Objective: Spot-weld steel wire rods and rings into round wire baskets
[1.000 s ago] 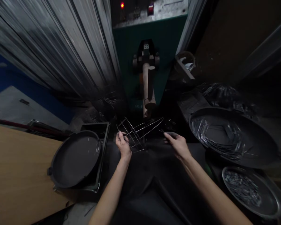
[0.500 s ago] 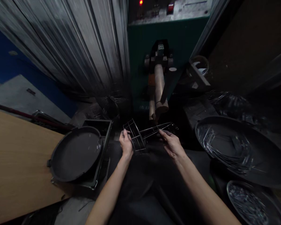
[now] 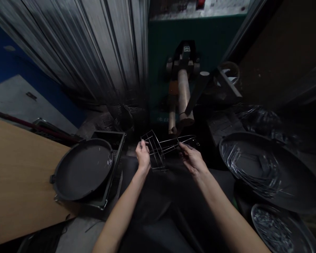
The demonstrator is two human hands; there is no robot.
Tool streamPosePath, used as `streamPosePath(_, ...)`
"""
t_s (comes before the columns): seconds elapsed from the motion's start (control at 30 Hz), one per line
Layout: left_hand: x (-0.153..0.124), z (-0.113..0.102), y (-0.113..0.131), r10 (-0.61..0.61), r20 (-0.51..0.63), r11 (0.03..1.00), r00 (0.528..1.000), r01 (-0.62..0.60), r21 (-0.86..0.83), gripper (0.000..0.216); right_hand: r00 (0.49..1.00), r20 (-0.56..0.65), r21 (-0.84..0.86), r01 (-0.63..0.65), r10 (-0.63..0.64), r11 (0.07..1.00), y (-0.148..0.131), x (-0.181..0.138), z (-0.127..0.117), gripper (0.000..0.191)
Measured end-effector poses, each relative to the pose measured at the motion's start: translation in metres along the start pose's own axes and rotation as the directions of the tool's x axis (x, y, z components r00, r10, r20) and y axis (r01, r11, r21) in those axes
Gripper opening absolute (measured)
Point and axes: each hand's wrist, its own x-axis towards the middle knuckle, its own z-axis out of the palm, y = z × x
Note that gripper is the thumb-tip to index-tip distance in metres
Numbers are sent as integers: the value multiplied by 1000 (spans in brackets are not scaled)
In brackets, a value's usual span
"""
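A thin metal wire rack (image 3: 157, 153) spans the space between my two hands, its grid part on the left and long wires reaching right. My left hand (image 3: 143, 154) is closed on the grid's left edge. On the right, my right hand (image 3: 191, 157) pinches the long wires near their middle; a small piece at its fingertips is too dim to tell. Just beyond the wires are the two rod-shaped electrodes of a machine, a thick upper cylinder (image 3: 183, 91) and a thinner lower rod (image 3: 172, 119). Whether the wires touch them I cannot tell.
A round black tray (image 3: 84, 172) rests on a dark crate (image 3: 118, 151) at left. At right, a large black basin (image 3: 297, 175) holds bent wire frames (image 3: 250, 168), with a bowl of small metal pieces (image 3: 272, 228) below. A green machine body (image 3: 160, 52) stands ahead.
The view has shifted slightly, moving the machine rightward and upward in the picture. Both hands keep hold of the wire rack, which has tilted a little.
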Motion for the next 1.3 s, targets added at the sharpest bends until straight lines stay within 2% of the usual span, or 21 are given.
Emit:
streamPosePath(0.13, 2, 4, 3, -10, 8, 1000, 1000, 10, -3, 34, 999, -15, -15, 32, -32, 999, 0, 5, 1, 17)
streamPosePath(0.33, 9, 8, 9, -2, -4, 998, 1000, 2, 55, 34, 996, 31, -73, 80, -78, 994, 0, 16, 2, 19)
streamPosePath(0.47, 11, 8, 9, -81, 20, 997, 997, 80, 8, 33, 1000, -6, -19, 16, -17, 1000, -5, 12, 8, 15)
streamPosePath(0.57, 11, 7, 7, -93, 49, 995, 994, 95, -38, 32, 999, -21, 38, -23, 24, 999, -7, 5, 9, 12)
streamPosePath(0.67, 10, 8, 7, -110, 66, 989, 992, 115, -90, 32, 1000, -20, 57, -17, 18, 998, -7, -1, 2, 17)
streamPosePath(0.9, 20, 14, 6, -93, 35, 992, 995, 96, -84, 30, 997, -76, 59, 30, -26, 998, -7, -2, -27, 21)
streamPosePath(1.13, 25, 15, 8, -69, 12, 997, 998, 70, -21, 31, 998, -58, 67, -17, 21, 998, -6, -2, -31, 21)
streamPosePath(1.23, 26, 17, 6, -67, 16, 998, 998, 67, 10, 34, 994, -74, -70, 69, -75, 995, -8, -4, -45, 29)
streamPosePath(1.27, 24, 17, 3, -70, 14, 997, 997, 70, 12, 35, 984, -77, -189, 142, -159, 972, -8, -5, -54, 33)
streamPosePath(1.3, 19, 15, 1, -73, 10, 997, 997, 73, 9, 35, 959, -70, -350, 234, -274, 907, -7, -7, -66, 37)
